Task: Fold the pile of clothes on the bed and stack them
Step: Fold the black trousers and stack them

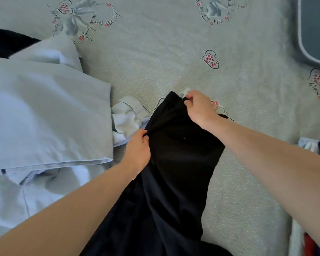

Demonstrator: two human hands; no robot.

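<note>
A bed [174, 52] fills the view from above, covered in a pale grey-green spread printed with hearts and script, and it serves as the flat surface for folding. On its left side lies a heap of pale blue clothes [44, 111], loosely crumpled, most likely the garments waiting their turn, with a strip of dark fabric [6, 43] showing behind it at the far left edge. In the middle, running from the bottom of the view up toward the centre of the bed, is a long black garment [179, 163], possibly trousers, laid lengthwise so that it can be straightened before it is folded. Its top edge is stretched between both hands, apparently to pull it taut and line up the corners. The right hand [199, 108] pinches the far corner of that edge with curled fingers, beside a small white tag [186, 89]. The left hand [138, 150] grips the nearer corner, fingers bunched round a gather of cloth, just beside a crumpled pale blue piece. A dark grey tray-like object [314, 28] sits at the top right corner, well apart from the work.
</note>
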